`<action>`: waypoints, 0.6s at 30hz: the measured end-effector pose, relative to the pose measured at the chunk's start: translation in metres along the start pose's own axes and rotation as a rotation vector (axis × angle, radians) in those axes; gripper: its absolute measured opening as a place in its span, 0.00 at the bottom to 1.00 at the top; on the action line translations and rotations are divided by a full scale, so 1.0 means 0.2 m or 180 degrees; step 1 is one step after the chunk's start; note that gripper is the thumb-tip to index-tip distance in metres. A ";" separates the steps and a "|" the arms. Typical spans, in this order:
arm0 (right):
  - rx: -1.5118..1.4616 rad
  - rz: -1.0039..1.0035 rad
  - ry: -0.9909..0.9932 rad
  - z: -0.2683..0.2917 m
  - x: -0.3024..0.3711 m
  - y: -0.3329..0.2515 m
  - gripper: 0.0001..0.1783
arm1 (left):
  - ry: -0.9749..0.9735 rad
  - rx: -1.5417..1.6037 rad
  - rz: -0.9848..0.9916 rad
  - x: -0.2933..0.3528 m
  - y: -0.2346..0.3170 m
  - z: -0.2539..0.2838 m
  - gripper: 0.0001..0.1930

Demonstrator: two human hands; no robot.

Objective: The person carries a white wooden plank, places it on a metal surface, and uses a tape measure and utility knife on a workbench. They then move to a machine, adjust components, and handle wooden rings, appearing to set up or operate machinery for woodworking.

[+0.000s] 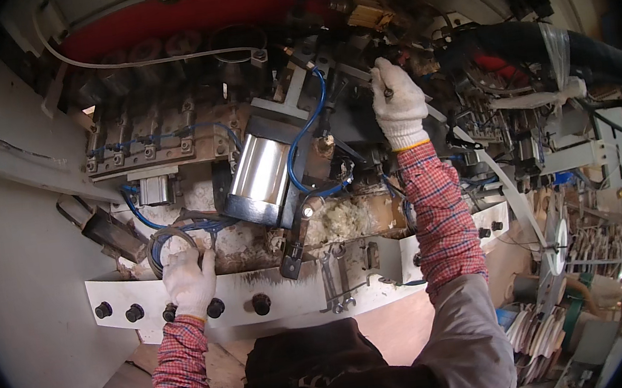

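My left hand [189,284], in a white knit glove, rests at the top edge of a white panel [298,290] with black knobs. Its thumb stands apart from the fingers, beside a coil of dark hose [156,248]. Farther off to the right, my right hand [398,103], gloved too, is closed, its fingers curled in among the machine parts by a slanted metal bar [435,111]. What it grips is hidden. Between the hands sits a shiny pneumatic cylinder [259,170] with a blue air hose [295,154] looping beside it.
Two wrenches [328,275] lie against the panel's middle. Pale shavings [344,221] are heaped behind it. At the back left is a row of metal clamps [149,135]. A thick black hose [530,46] crosses the upper right; a white strap [511,188] hangs below. A grey wall [34,299] bounds the left.
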State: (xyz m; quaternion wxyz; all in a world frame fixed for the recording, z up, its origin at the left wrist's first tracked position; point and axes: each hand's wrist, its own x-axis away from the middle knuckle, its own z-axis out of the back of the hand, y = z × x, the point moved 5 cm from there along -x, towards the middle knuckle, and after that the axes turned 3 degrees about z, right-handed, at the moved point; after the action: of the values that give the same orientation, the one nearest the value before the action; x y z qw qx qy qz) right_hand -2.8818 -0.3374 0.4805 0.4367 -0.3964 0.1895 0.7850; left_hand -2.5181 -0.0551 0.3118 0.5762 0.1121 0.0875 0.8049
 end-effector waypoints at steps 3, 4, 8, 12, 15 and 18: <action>-0.0268 -0.0548 0.0496 -0.05 0.00 0.03 0.09 | -0.0102 0.0075 0.0065 0.00 0.00 0.01 0.19; -0.0277 -0.0507 0.0444 -0.05 -0.01 0.03 0.09 | -0.0089 0.0087 0.0059 0.00 0.00 0.01 0.19; -0.0436 -0.0451 0.0319 -0.02 -0.01 0.07 0.08 | 0.0024 0.0042 0.0013 0.01 0.00 0.01 0.19; -0.0426 -0.0730 0.0090 -0.01 -0.05 0.10 0.08 | 0.0044 0.0106 -0.0047 0.01 0.00 0.02 0.18; -0.0344 -0.0874 -0.0124 0.00 -0.09 0.12 0.10 | 0.0111 0.0147 -0.0069 0.01 0.00 0.03 0.17; -0.0079 -0.1058 -0.0643 0.02 -0.14 0.18 0.12 | 0.0138 0.0101 -0.0135 0.01 0.00 0.01 0.17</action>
State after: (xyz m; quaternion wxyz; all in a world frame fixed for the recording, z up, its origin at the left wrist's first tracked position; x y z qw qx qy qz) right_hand -2.9047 -0.3688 0.5030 0.5722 -0.3468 0.0669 0.7401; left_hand -2.5177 -0.0535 0.3131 0.5892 0.1020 0.1151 0.7932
